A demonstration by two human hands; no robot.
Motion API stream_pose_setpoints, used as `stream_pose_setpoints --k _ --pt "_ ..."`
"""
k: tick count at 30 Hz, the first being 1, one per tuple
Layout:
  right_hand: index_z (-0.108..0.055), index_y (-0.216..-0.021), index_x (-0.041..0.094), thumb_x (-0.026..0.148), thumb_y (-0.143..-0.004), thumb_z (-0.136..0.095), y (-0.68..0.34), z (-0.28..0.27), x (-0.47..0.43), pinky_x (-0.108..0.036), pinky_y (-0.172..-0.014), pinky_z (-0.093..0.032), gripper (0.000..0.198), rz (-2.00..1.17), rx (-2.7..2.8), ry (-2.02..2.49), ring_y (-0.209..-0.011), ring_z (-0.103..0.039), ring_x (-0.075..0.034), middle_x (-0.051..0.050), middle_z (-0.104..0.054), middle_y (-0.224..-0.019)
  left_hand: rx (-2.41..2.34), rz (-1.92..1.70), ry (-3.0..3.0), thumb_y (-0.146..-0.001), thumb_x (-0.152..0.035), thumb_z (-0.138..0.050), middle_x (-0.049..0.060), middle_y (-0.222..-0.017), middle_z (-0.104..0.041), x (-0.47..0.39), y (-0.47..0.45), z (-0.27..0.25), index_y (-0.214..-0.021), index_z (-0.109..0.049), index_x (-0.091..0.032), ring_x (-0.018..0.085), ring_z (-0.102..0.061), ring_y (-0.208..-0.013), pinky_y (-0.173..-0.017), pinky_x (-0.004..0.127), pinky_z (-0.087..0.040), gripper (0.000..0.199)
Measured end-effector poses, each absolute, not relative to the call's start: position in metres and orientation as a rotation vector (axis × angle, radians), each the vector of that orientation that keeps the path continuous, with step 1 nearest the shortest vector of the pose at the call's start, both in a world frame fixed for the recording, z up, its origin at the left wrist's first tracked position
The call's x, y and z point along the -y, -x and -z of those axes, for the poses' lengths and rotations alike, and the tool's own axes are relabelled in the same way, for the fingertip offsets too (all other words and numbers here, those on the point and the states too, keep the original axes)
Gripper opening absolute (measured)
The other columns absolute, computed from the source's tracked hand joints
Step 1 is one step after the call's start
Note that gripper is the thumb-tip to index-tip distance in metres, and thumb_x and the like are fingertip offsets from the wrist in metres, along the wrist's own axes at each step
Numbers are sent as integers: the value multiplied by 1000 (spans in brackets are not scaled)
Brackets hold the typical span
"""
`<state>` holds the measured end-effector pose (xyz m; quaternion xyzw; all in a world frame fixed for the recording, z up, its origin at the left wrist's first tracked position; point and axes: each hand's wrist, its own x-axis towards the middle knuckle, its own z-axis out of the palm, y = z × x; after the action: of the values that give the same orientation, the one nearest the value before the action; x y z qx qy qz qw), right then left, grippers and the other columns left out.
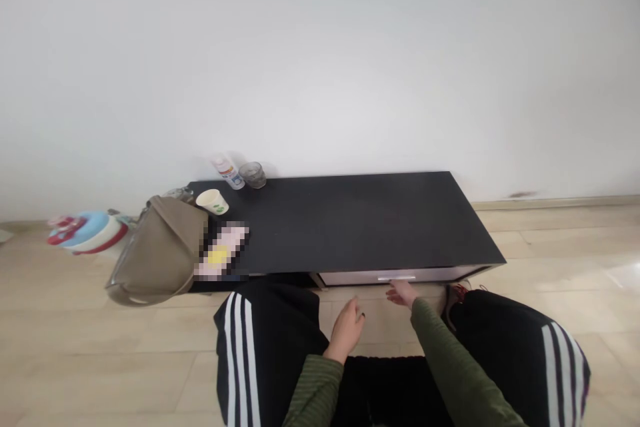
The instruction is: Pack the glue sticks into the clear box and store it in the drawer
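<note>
My right hand is at the front of a low black-topped cabinet, just below the metal handle of a pale drawer. Its upper fingers reach the handle's lower edge; whether they touch it I cannot tell. The other fingers of that hand are apart and bent, not wrapped round anything. Lower and to the left, my left hand hangs in the air between my knees, loosely bent with nothing in it. The drawer front looks almost level with the cabinet's edge.
On the cabinet's left end are a brown bag, a paper cup, a white bottle, a dark glass and a blurred-out pink item. A blue, white and red object stands at far left. A white wall rises behind.
</note>
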<state>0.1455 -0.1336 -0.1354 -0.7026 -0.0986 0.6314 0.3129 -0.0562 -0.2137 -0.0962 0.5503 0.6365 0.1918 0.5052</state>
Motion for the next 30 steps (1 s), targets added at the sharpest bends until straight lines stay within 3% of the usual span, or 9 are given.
stream_pose_setpoints --k 3,4,7,10,12,14,19,25,30 --pt "-67 -63 11 6 -64 -80 -137 91 162 -19 -44 -39 14 -1855 536 1851 -44 -58 -13 -3 -63 -53 -1173 -214 -1149 -79 -40 -64 6 -68 -68 226 66 71 -99 -69 -19 26 -70 -77 -73 40 -57 29" --pt "-67 -62 12 12 -67 -79 -139 72 173 -19 -43 -38 13 -2022 903 1717 -43 -57 -12 -2 -63 -52 -1039 -221 -1092 -77 -45 -67 3 -58 -62 231 72 62 -91 -69 -19 23 -67 -65 -63 36 -56 31" --pt "-76 -82 17 29 -74 -76 -160 7 202 -21 -50 -43 14 -2187 1552 1052 -51 -61 -13 -2 -71 -64 -674 -427 -950 -60 -55 -80 -4 -44 -47 238 95 34 -73 -65 -19 14 -53 -42 -44 27 -45 41" --pt "-76 -85 20 33 -52 -90 -183 -44 214 -23 -50 -43 38 -2107 1485 611 -49 -59 -13 1 -65 -54 -354 -831 -765 -39 -54 -88 -14 -37 -27 228 104 3 -85 -68 -25 7 -33 -28 -34 21 -29 58" --pt "-75 -93 26 39 -46 -92 -185 -63 211 -18 -42 -36 52 -1913 1092 356 -36 -47 -8 10 -48 -39 -346 -1146 -586 -51 -58 -81 -17 -39 -15 215 94 -19 -115 -64 -33 4 -18 -24 -32 18 -19 71" --pt "-69 -117 33 39 -57 -87 -175 -72 203 -14 -38 -29 63 -1688 660 185 -31 -35 -4 16 -36 -38 -466 -1293 -467 -69 -49 -70 -16 -45 -14 201 75 -39 -136 -53 -35 3 -10 -27 -32 18 -15 70" --pt "-35 -154 27 11 -81 -63 -142 -65 182 -10 -42 -34 80 -1705 183 117 -42 -36 -5 14 -39 -53 -507 -1363 -379 -81 -27 -53 -12 -51 -11 185 37 -55 -143 -50 -30 5 -5 -32 -32 18 -16 62" --pt "-36 -153 27 12 -83 -60 -144 -38 181 -11 -42 -31 76 -1766 197 190 -43 -32 -6 13 -32 -54 -443 -1390 -373 -79 -23 -59 -13 -50 -13 193 62 -41 -135 -55 -32 2 -6 -31 -32 15 -16 57" --pt "-60 -128 23 14 -78 -66 -151 17 169 -13 -41 -26 52 -1874 214 594 -44 -34 -5 12 -36 -53 -164 -1423 -233 -77 -14 -66 -15 -49 -30 202 121 -40 -127 -56 -26 0 -18 -29 -33 11 -21 53"
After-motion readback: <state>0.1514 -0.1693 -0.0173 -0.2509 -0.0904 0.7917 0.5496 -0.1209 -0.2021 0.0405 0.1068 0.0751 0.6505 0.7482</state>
